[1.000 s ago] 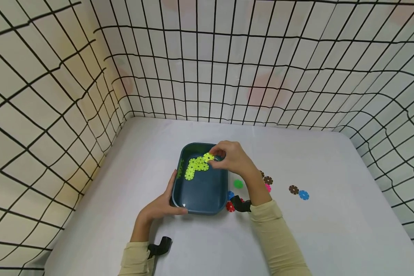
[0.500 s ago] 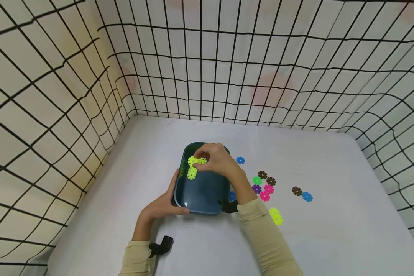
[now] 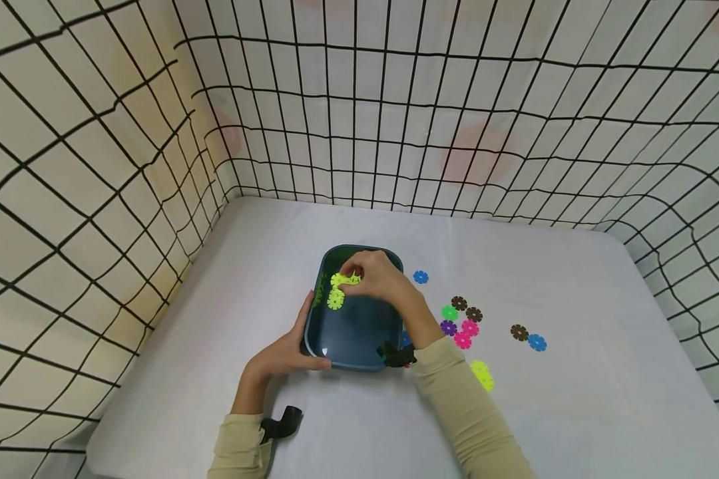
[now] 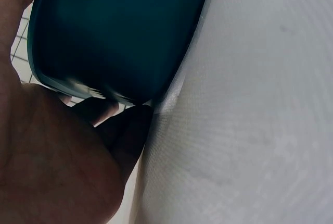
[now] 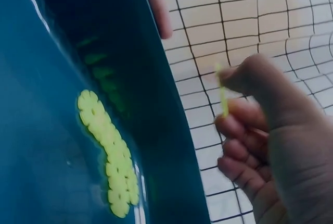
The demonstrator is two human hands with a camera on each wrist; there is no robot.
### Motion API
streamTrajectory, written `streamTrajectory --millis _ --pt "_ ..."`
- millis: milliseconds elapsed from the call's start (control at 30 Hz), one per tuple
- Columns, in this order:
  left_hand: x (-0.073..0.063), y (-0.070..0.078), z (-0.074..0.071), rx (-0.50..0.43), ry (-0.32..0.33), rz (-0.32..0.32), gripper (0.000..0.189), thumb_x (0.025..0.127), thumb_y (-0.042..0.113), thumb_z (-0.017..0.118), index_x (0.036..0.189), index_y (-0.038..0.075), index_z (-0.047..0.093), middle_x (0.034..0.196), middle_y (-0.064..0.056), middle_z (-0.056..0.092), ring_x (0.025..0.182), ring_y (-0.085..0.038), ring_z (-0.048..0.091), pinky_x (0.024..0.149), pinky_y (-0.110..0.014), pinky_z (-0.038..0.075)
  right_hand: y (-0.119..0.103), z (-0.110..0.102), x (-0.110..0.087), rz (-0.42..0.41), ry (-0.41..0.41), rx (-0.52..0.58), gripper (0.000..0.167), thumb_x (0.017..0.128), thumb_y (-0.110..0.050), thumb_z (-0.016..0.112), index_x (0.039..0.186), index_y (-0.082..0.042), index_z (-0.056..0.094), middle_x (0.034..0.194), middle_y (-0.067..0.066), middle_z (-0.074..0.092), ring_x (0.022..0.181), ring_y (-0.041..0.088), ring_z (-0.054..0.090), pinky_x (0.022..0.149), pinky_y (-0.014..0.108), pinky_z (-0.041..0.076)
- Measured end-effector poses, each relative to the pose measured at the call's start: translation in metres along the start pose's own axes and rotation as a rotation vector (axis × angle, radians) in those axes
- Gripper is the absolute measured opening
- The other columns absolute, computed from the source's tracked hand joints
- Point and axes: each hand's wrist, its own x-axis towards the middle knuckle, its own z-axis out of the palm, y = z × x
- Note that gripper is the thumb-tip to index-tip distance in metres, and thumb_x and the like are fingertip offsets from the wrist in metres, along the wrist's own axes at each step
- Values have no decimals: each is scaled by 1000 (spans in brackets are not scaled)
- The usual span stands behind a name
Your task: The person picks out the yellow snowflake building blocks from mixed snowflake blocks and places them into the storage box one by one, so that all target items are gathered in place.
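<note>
A dark blue tray (image 3: 355, 336) stands on the white table. My left hand (image 3: 281, 356) grips its near left corner, thumb at the front rim and fingers along the left side; the left wrist view shows those fingers (image 4: 127, 127) against the tray's outer wall. Over the tray's far part, my right hand (image 3: 374, 274) pinches a thin yellow notched disc (image 5: 222, 96) between thumb and fingers, seen edge-on in the right wrist view. Below it, several overlapping yellow notched discs (image 5: 117, 153) lie in a bent row on the tray floor, partly hidden by the hand in the head view.
Right of the tray lie loose notched discs: blue (image 3: 421, 277), green (image 3: 449, 313), purple (image 3: 448, 328), pink (image 3: 463, 340) and brown (image 3: 519, 332). Yellow discs (image 3: 482, 376) lie beside the right sleeve (image 3: 464, 399). Black wire mesh (image 3: 371, 126) surrounds the table.
My right hand has moved left over the row of yellow discs with the pinched disc, uncovering discs on the table. Over the last half second it has barely moved. My left hand keeps its grip.
</note>
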Motion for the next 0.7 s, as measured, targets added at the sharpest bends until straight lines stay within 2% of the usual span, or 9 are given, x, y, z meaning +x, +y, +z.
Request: streamTrajectory --millis 200,367,700 --pt "1 0 0 -2 1 0 127 74 38 82 152 39 -19 164 -8 -11 146 -37 14 114 -61 25 12 6 0 27 -26 -51 26 80 -25 77 100 -7 74 95 5 73 85 18 65 77 31 55" --pt "1 -1 -1 5 8 -5 126 74 37 81 151 41 -18 164 -6 -10 146 -36 15 114 -60 27 20 11 -2 55 -29 -34 26 80 -24 77 100 -7 74 95 6 73 86 18 65 77 32 55" --pt "1 -1 1 -6 5 -8 125 75 35 81 151 42 -18 164 -7 -11 146 -37 15 114 -59 27 29 18 -4 121 -102 -36 28 81 -26 77 102 -7 75 99 6 74 92 19 67 82 33 56"
